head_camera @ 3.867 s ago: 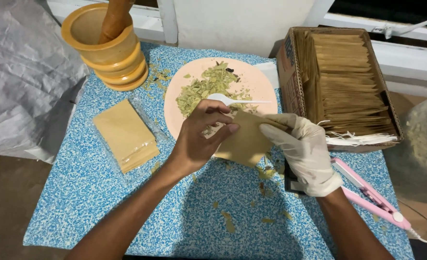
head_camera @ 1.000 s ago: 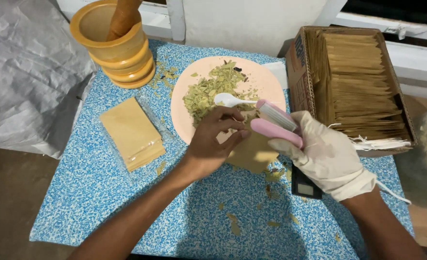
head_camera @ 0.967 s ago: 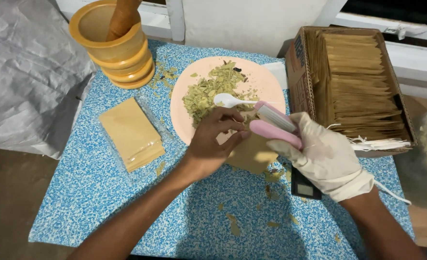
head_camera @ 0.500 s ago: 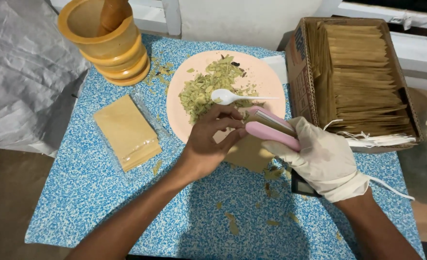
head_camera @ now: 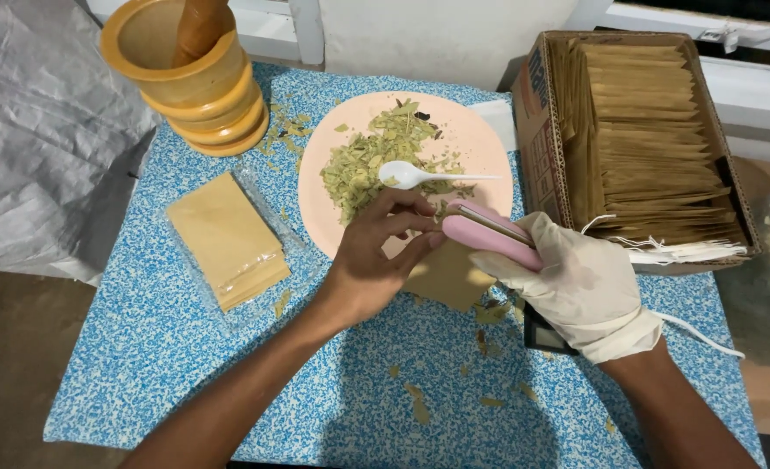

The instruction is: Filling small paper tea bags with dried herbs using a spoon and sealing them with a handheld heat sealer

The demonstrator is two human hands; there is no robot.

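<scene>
**Sealer clamped on a paper bag**

While the bare left hand [head_camera: 376,260] pinches the top edge of the brown bag [head_camera: 444,276], the gloved right hand [head_camera: 576,287] grips the pink sealer [head_camera: 489,236], its 2 arms closed on that same edge. The bag lies on the blue table [head_camera: 229,365] at the plate's [head_camera: 476,143] near rim. A white spoon [head_camera: 420,177] rests among the leaves [head_camera: 372,161].

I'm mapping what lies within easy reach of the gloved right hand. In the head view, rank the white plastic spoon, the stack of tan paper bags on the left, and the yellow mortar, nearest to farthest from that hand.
From the right hand:
1. White plastic spoon, on the pink plate just up and left of it.
2. Stack of tan paper bags, left side of the table.
3. Yellow mortar, far left corner.
</scene>
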